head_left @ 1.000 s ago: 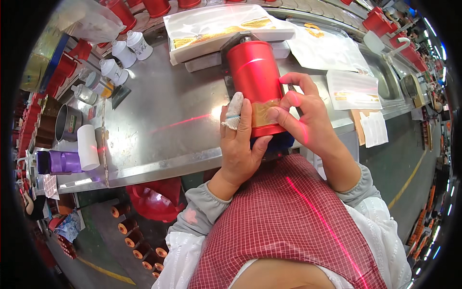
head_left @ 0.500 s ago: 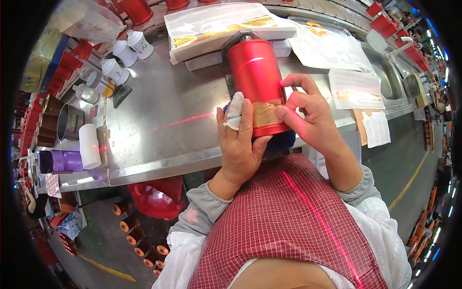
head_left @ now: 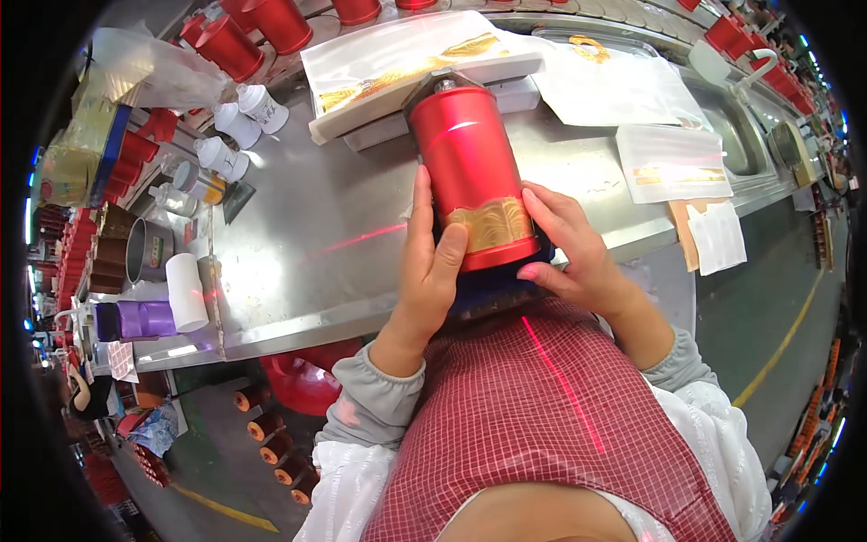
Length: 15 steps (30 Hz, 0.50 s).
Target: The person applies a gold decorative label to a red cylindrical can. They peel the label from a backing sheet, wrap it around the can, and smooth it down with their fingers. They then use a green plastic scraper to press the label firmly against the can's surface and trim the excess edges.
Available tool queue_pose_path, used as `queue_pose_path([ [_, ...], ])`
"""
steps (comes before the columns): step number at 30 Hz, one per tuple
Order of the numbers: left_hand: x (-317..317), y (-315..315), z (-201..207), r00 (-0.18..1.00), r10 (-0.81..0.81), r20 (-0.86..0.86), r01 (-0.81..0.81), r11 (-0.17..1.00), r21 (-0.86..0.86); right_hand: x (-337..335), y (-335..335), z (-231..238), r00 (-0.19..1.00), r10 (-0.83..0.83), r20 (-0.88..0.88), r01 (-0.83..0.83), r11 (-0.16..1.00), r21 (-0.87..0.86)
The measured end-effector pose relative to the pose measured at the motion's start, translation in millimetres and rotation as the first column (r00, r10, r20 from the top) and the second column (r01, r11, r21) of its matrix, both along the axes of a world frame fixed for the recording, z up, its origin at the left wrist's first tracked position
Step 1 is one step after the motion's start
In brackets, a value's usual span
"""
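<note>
One red cylinder (head_left: 474, 176), smooth and glossy like painted metal, lies tilted with its base toward the person and its dark capped top pointing away over the steel table (head_left: 298, 262). A gold foil label (head_left: 492, 224) with a wavy embossed pattern wraps the lower part, just above a plain red rim. The left hand (head_left: 432, 262) clasps the cylinder's left side, fingers stretched long up the wall and the thumb pressed on the edge of the gold label. The right hand (head_left: 564, 248) cups the right side of the base, fingers curled against the label. Under the base sits a dark blue pad (head_left: 492, 287), soft-looking, at the table's near edge.

Beyond the cylinder's top lies a flat clear plastic sheet (head_left: 406, 54) bearing gold foil strips, on a white slab. More such sheets (head_left: 673, 163) lie to the right. To the left stand small white bottles (head_left: 239, 122), a white roll (head_left: 187, 291), a purple cup (head_left: 144, 318) and rows of red cans (head_left: 257, 32). A thin red laser line (head_left: 361, 238) crosses the brushed steel.
</note>
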State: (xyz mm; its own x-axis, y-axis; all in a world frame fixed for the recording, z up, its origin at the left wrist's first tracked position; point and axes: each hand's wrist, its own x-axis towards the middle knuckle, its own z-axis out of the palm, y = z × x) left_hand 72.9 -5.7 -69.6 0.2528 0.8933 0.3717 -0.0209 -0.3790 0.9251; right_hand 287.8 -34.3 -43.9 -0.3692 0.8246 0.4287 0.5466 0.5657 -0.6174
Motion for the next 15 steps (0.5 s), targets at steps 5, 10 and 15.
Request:
queue_pose_path([
  [5,-6,5,13,0.991,-0.112,0.070,0.126,0.957,-0.263,-1,2,-5,1.000,0.001,-0.015,0.000,1.000,0.024],
  [10,5,-3,32,0.994,-0.086,0.073,0.103,0.955,-0.278,-3,4,-9,0.999,0.007,-0.046,-0.004,0.998,0.060],
  [15,18,-5,34,1.000,0.025,0.019,-0.018,0.955,-0.294,-3,2,-1,1.000,0.012,-0.021,-0.011,0.999,0.040],
])
